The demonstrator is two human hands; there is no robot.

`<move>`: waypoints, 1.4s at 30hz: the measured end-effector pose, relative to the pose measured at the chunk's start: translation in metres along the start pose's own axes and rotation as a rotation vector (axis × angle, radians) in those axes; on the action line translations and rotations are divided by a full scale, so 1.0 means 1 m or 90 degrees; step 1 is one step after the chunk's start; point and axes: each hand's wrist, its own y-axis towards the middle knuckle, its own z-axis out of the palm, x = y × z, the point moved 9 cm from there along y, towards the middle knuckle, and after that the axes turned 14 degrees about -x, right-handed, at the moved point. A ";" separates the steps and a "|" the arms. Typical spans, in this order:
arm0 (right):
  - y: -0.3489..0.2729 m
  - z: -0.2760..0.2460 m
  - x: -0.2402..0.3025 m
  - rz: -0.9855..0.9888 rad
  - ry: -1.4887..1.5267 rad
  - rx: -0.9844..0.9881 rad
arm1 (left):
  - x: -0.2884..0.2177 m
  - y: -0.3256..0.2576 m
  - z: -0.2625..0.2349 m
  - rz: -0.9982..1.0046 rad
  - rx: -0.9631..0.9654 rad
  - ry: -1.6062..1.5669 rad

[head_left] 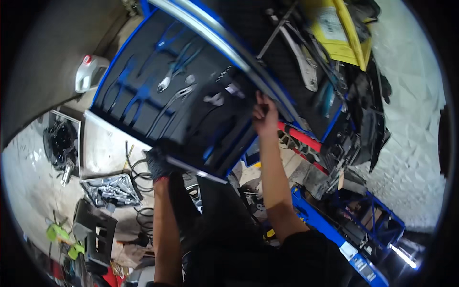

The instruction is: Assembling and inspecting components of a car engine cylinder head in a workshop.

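Note:
A blue-edged tool drawer (143,125) with a dark foam insert stands pulled out in front of me. Pliers (178,67) and other hand tools lie in its cutouts, several of which show blue. My left hand (161,161), in a black glove, is closed over the drawer's front rim; its fingertips blend into the dark foam. Bare and raised, my right hand (264,115) is at the drawer's far right corner, beside the silver-and-blue cabinet edge (239,50). Its fingers are loosely bent and apart, and I see nothing in them.
On the cabinet top lie wrenches (299,55) and a yellow container (337,31). A white jug (91,72) stands at the left. A tray of sockets (111,190) and a black hose (138,174) are on the floor. A blue jack (325,227) is at the lower right.

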 end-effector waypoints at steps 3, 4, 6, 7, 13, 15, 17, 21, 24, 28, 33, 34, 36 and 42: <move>0.001 0.000 0.018 -0.033 0.047 0.008 | 0.000 -0.009 0.000 0.060 0.072 0.169; 0.002 0.002 0.026 -0.046 0.056 0.012 | 0.000 -0.010 0.006 0.064 0.106 0.204; -0.001 0.014 0.017 -0.006 0.123 0.004 | 0.020 0.000 -0.005 -0.009 0.059 0.144; -0.001 -0.002 0.036 -0.034 0.122 -0.021 | -0.019 -0.017 0.023 0.083 0.094 0.283; -0.002 0.026 0.002 -0.009 0.054 0.022 | 0.073 0.019 -0.023 -0.007 0.057 0.168; 0.009 -0.015 0.047 -0.072 0.038 -0.007 | 0.017 -0.013 0.031 0.084 0.143 0.289; -0.002 0.016 0.024 -0.057 0.008 0.008 | 0.048 0.006 0.002 0.153 0.228 0.316; -0.002 0.041 0.015 -0.044 -0.026 0.081 | 0.051 0.020 -0.027 -0.073 0.154 0.140; 0.004 0.001 0.042 -0.088 -0.022 0.027 | -0.033 -0.032 0.024 -0.286 0.195 -0.058; -0.004 0.006 0.031 -0.101 -0.012 0.014 | -0.041 -0.024 0.014 -0.312 0.219 0.064; -0.046 0.015 -0.002 -0.097 -0.004 0.052 | -0.023 0.006 0.000 -0.242 0.208 0.160; -0.057 0.010 -0.004 -0.114 0.005 0.040 | -0.029 0.009 0.007 -0.231 0.221 0.165; -0.073 -0.009 -0.010 -0.126 0.013 0.026 | -0.042 -0.003 0.035 -0.217 0.337 0.136; -0.115 0.010 -0.086 -0.125 0.010 -0.068 | -0.112 0.007 0.072 -0.359 0.548 -0.344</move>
